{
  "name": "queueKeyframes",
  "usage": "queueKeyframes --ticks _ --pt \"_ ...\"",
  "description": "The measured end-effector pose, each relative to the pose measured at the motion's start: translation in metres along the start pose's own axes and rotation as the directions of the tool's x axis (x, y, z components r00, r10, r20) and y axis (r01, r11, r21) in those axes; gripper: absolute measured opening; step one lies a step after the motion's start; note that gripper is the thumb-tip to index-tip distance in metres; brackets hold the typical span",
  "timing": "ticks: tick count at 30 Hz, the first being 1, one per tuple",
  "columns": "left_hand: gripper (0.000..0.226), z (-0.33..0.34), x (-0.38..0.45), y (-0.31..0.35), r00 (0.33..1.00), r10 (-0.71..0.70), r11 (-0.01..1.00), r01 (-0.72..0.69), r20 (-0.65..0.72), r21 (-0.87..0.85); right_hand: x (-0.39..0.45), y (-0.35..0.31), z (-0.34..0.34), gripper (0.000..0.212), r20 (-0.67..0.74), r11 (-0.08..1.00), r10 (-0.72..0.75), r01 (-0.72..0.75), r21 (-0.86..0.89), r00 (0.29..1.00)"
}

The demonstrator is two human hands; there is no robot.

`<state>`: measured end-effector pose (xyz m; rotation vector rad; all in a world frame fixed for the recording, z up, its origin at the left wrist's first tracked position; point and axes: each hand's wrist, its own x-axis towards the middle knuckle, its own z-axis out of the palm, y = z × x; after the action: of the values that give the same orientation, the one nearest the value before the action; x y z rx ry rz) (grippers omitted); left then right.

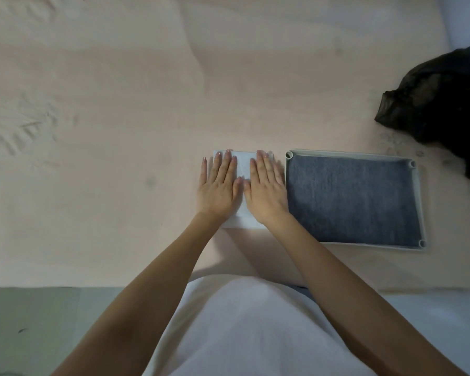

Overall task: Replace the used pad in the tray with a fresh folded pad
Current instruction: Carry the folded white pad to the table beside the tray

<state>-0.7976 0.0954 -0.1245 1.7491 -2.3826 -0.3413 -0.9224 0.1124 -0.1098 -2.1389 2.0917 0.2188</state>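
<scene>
- The white folded pad lies flat on the pale pink sheet, just left of the tray, close to it but apart.
- Your left hand presses flat on the pad's left part, fingers straight and slightly spread; its little finger reaches past the pad's left edge onto the sheet.
- Your right hand lies flat on the pad's right part, fingers straight and together; its outer edge is right beside the tray's left wall.
- Your thumbs meet at the pad's middle; neither hand grips anything.
- The tray is a pale, low-walled rectangle with rounded posts at three visible corners; a grey-blue pad fills its floor wall to wall.
- A crumpled black bag sits beyond the tray's far right corner, apart from it.
- The sheet spreads wide and rumpled to your left and ahead.
- The sheet's near edge runs just in front of your white garment, with grey floor below it.
</scene>
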Motion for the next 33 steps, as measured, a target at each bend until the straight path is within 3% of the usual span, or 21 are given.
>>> queueKeyframes --ticks 2,5,9,15,25,29,33 --pt "0.057 -0.007 -0.008 0.002 0.999 0.023 1.0 -0.022 -0.041 0.007 -0.011 -0.003 -0.007 0.067 -0.093 0.996 0.042 -0.035 0.077 0.995" --pt "0.056 -0.008 -0.033 0.007 0.996 0.004 1.0 -0.005 -0.091 -0.01 -0.035 -0.009 0.0 0.064 -0.17 0.977 -0.006 0.042 0.211 0.985" --pt "0.056 -0.001 -0.061 0.001 0.998 0.026 0.999 -0.028 -0.057 -0.042 -0.06 -0.012 0.015 0.067 -0.154 0.927 -0.041 0.095 0.364 0.987" --pt "0.057 0.015 -0.069 -0.016 0.997 0.071 0.997 -0.07 0.041 -0.017 -0.065 -0.009 0.025 0.065 -0.057 0.971 -0.035 0.047 0.233 0.998" --pt "0.057 0.011 -0.067 -0.014 0.996 0.083 0.996 -0.082 0.038 -0.024 -0.064 -0.009 0.025 0.063 -0.032 0.989 -0.051 0.055 0.135 0.998" --pt "0.055 0.001 -0.069 -0.005 0.998 0.066 0.997 -0.066 0.013 -0.038 -0.076 -0.007 0.014 0.055 -0.167 0.973 0.106 -0.068 0.222 0.98" --pt "0.054 0.003 -0.07 0.011 0.99 0.136 0.991 -0.136 0.027 0.002 -0.098 0.02 0.015 0.058 -0.143 0.919 0.311 -0.258 0.298 0.94"
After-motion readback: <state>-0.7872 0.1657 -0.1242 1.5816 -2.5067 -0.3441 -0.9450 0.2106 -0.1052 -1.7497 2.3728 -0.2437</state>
